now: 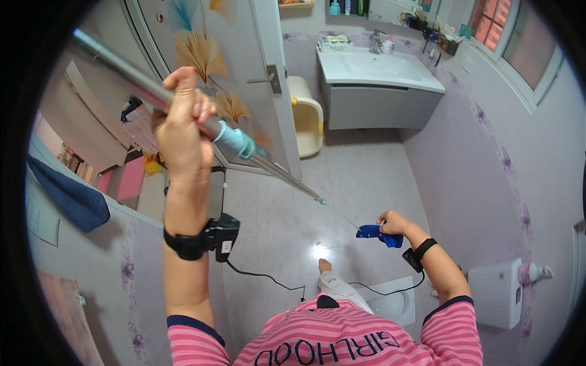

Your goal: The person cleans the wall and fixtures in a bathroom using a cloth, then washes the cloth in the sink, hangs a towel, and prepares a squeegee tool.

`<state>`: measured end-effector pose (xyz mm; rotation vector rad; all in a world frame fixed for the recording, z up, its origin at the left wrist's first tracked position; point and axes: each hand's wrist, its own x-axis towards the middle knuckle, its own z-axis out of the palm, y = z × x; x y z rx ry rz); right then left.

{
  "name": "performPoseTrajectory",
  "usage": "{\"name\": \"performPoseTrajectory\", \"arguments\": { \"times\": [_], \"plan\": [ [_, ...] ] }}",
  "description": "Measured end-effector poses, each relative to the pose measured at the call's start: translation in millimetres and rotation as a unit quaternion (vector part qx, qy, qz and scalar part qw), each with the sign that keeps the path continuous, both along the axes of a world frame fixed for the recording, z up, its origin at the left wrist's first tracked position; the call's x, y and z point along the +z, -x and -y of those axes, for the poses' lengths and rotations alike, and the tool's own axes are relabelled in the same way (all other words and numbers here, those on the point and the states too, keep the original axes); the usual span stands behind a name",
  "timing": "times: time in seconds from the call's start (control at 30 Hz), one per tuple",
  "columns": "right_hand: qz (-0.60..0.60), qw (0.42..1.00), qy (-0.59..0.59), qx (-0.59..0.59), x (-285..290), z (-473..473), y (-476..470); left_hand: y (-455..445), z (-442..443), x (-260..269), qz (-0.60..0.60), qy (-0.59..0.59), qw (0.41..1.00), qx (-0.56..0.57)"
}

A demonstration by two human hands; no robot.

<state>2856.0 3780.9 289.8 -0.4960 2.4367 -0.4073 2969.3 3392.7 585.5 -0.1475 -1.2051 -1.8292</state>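
A telescopic metal pole (286, 174) with a light-blue plastic collar (238, 141) slants down from the upper left, in the grip of my raised left hand (183, 123). Its lower end has a small light-blue tip, above the tiled floor. To the right, my right hand (393, 222) pinches a small dark-blue cloth item (368, 232) with pale marks. Whether it is a sock or a cloth I cannot tell. Between the pole's tip and the blue item runs a thin, faint line. The pole's upper end is blurred.
A door (242, 59) with leaf patterns stands open ahead. Behind it are a cream plastic tub (316, 110) and a washbasin (380, 66) on a grey cabinet. A squat toilet (396, 306) and a cistern (494, 293) lie at right. A blue towel (68, 194) hangs left.
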Motion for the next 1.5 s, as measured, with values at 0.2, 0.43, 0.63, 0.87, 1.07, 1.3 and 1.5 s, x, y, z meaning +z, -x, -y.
{"name": "performPoseTrajectory", "arguments": {
  "times": [0.2,0.43,0.63,0.87,1.07,1.3,1.5],
  "plan": [
    [0.107,0.988,0.108,-0.013,17,32,91,21,-14,84,-0.031,0.090,0.988,0.121],
    [0.195,0.964,0.180,0.004,-65,-19,93,-1,-150,79,-0.050,0.089,0.957,0.273],
    [0.267,0.907,0.308,-0.110,-109,63,129,-43,-177,95,-0.073,0.058,0.945,0.314],
    [0.427,0.642,0.578,-0.267,-66,130,170,-160,-158,90,-0.112,0.011,0.939,0.324],
    [0.292,0.744,0.593,-0.099,-9,190,148,-288,-148,25,-0.115,-0.097,0.860,0.487],
    [0.018,0.809,0.579,0.095,86,288,96,-434,-142,-148,-0.086,-0.346,0.702,0.616],
    [0.099,0.766,0.614,0.162,183,369,37,-548,-193,-364,-0.032,-0.617,0.657,0.432]
  ]
}}
